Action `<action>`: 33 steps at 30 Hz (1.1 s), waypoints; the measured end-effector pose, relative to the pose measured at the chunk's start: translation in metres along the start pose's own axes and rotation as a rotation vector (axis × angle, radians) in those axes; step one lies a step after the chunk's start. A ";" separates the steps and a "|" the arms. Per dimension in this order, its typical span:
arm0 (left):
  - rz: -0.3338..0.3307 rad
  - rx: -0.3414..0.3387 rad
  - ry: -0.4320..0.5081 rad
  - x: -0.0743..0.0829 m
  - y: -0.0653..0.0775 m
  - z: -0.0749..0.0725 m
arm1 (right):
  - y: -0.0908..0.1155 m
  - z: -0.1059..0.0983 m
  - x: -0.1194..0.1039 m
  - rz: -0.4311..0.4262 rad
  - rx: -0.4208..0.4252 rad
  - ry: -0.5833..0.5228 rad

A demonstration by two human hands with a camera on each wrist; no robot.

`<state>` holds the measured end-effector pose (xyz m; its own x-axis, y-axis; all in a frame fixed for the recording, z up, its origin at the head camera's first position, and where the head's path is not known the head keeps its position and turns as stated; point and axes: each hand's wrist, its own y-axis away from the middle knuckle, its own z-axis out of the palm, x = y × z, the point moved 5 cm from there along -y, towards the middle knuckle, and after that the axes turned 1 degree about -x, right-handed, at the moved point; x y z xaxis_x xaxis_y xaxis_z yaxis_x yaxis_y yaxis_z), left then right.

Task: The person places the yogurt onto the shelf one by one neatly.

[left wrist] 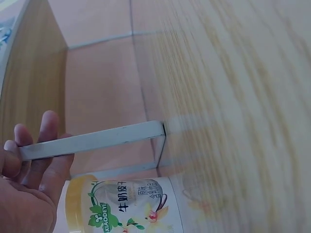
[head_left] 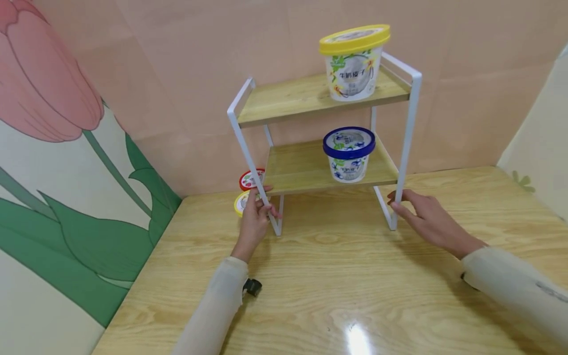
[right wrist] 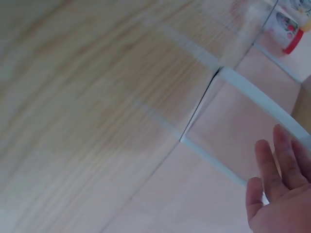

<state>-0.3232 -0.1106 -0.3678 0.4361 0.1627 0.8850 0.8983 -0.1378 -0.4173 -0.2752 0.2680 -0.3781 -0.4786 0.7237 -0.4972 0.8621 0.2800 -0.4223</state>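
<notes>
A two-tier shelf with wooden boards and a white metal frame stands on the table. My left hand grips its left front leg just below the lower board; in the left wrist view, fingers and thumb lie around the white bar. On the opposite side my right hand holds the right front leg low down, thumb in front and fingers behind. A yellow-lidded tub sits at the right of the top board. Below it, a blue-lidded tub rests on the lower board.
Left of the shelf, partly hidden behind its leg and my left hand, are a red-lidded tub and another yellow-lidded tub. The wood-grain table meets a pink wall behind. A tulip-painted panel borders the left side.
</notes>
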 end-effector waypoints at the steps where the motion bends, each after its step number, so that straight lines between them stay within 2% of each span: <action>1: -0.001 -0.003 -0.002 0.000 0.000 0.000 | -0.001 0.001 -0.001 -0.024 0.010 0.018; 4: -0.007 -0.012 0.002 0.000 0.001 -0.001 | -0.003 0.003 -0.002 -0.075 0.042 0.080; 6: -0.012 -0.036 0.012 0.001 0.000 -0.002 | -0.005 0.004 -0.002 -0.075 0.037 0.095; 12: -0.029 -0.212 0.051 0.001 -0.002 -0.003 | 0.001 0.006 0.004 0.011 -0.012 0.076; 14: -0.023 -0.249 0.054 0.001 -0.001 -0.006 | 0.002 0.006 0.005 0.015 -0.013 0.076; 16: -0.018 -0.255 0.050 0.002 0.000 -0.009 | 0.001 0.007 0.004 -0.003 -0.009 0.080; 22: -0.106 -0.116 0.055 0.003 0.007 -0.028 | -0.004 0.010 0.002 -0.036 -0.003 0.078; 26: -0.105 -0.005 0.050 0.004 0.008 -0.047 | -0.004 0.009 0.002 -0.018 -0.020 0.075; 28: -0.098 0.097 0.002 0.005 0.009 -0.058 | -0.004 0.008 0.002 -0.011 -0.025 0.075; 31: -0.097 0.249 -0.120 0.004 0.011 -0.073 | -0.004 0.008 0.002 -0.016 -0.019 0.082; 33: -0.106 0.305 -0.185 0.001 0.012 -0.078 | -0.004 0.010 0.001 -0.025 -0.015 0.083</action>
<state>-0.3164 -0.1887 -0.3556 0.3170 0.3381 0.8861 0.9017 0.1823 -0.3921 -0.2808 0.2620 -0.3843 -0.4850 0.7658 -0.4222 0.8529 0.3076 -0.4218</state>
